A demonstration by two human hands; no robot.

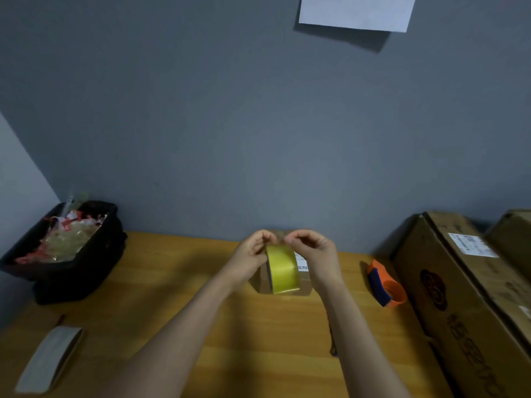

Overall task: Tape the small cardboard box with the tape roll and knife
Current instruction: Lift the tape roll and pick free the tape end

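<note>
A yellow tape roll (283, 270) stands on edge in front of the small cardboard box (304, 278), which sits on the wooden table at the back centre and is mostly hidden behind it. My left hand (253, 252) grips the roll's left side. My right hand (311, 248) pinches at the top of the roll, fingers closed on the tape's end. A dark thin object that may be the knife (332, 338) lies on the table under my right forearm.
An orange and blue tape dispenser (386, 284) lies right of the box. Large cardboard boxes (471, 297) stand at the right edge. A black bin (61, 248) full of tape scraps sits at the back left. A grey folded strip (48, 359) lies front left.
</note>
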